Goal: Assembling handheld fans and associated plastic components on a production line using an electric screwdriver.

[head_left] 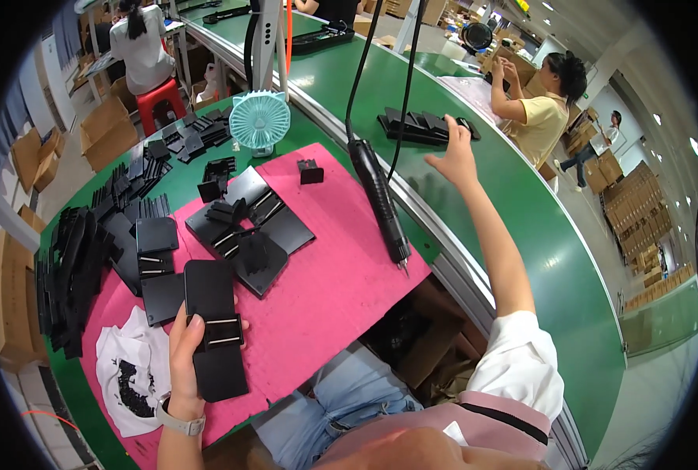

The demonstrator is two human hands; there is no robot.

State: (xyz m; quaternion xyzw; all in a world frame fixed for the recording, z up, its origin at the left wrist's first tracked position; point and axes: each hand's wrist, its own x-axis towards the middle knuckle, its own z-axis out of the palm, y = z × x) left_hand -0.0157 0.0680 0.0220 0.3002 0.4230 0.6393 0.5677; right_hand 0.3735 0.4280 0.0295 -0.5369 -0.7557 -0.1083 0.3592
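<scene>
One black plate (pixel 222 330) (metal-railed) gripped in left hand (pixel 183 364); right hand (pixel 457 162) spread.

Lower left, the left hand (pixel 183 364) holds a black two-panel bracket (pixel 210 294); upper centre-right, the right hand (pixel 459 163) hovers by black plates (pixel 412 125).

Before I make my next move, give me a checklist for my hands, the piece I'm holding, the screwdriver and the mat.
1. Black two-panel piece held: ok, in the left hand.
2. Right hand free of parts: cannot tell; its fingers are spread beside stacked black parts, contact unclear.
3. Electric screwdriver out of both hands: ok, neither is on it.
4. Pink mat clear of other parts: not ok, more black plates lie on it.
5. Small black pieces all on the white cloth: cannot tell, they are too small to check for strays.
</scene>
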